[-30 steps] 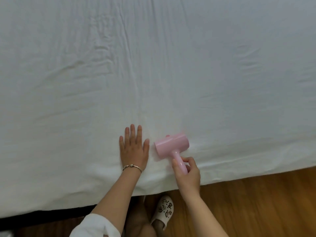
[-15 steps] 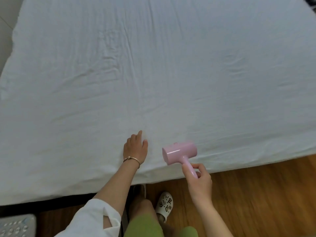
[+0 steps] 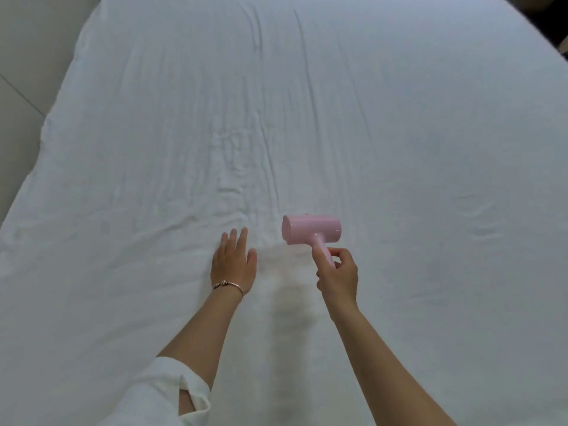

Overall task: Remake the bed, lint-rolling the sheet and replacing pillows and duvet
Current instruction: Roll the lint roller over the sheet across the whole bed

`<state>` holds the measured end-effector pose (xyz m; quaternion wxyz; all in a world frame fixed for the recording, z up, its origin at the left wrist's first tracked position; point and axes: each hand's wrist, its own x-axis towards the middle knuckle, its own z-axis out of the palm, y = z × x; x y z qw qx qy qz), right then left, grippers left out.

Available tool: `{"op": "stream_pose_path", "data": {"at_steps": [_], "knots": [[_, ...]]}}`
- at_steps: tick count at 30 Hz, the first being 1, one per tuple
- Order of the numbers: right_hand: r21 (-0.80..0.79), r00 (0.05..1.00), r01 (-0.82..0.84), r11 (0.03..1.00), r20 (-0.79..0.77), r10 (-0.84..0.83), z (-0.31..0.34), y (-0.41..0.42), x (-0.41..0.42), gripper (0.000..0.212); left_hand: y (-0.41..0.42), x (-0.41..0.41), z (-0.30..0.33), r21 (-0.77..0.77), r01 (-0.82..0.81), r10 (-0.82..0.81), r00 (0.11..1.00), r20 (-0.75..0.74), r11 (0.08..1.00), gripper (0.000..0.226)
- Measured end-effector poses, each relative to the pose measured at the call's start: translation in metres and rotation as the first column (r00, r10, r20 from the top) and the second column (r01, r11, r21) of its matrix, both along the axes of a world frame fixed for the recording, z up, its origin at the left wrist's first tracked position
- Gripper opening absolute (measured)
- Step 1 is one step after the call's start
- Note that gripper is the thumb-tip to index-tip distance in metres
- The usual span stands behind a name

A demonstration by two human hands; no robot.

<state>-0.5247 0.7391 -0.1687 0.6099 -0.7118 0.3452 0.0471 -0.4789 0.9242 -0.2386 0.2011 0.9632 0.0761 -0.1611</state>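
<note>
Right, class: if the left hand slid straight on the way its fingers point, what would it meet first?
The left hand lies flat on the sheet, fingers pointing up the bed. Straight ahead is a patch of wrinkles; otherwise only bare sheet, probably. The lint roller sits off to its right.

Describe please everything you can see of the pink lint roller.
The lint roller is pale pink, seemingly smooth plastic: a short drum lying sideways with a thin handle running down toward the person. The right hand grips the handle. The drum sits on or just above the white sheet, right of the flat left hand.
</note>
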Motion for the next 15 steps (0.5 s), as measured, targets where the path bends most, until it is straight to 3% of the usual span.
{"op": "stream_pose_path", "data": {"at_steps": [4,9,15], "knots": [[-0.02,0.998,-0.031,0.999,0.059,0.032,-0.013,0.034,0.133,0.039,0.032,0.106,-0.013,0.052,0.026,-0.03,0.997,0.066,0.998,0.055],[-0.195,0.978,-0.105,0.975,0.156,0.137,-0.034,0.064,0.291,0.042,0.045,0.201,-0.048,0.159,0.026,-0.038,0.997,0.074,0.987,0.057],[-0.301,0.954,-0.203,0.932,0.153,0.257,-0.057,0.103,0.424,0.028,0.047,0.208,-0.105,0.211,-0.035,-0.048,0.924,0.379,0.977,0.059]]}}
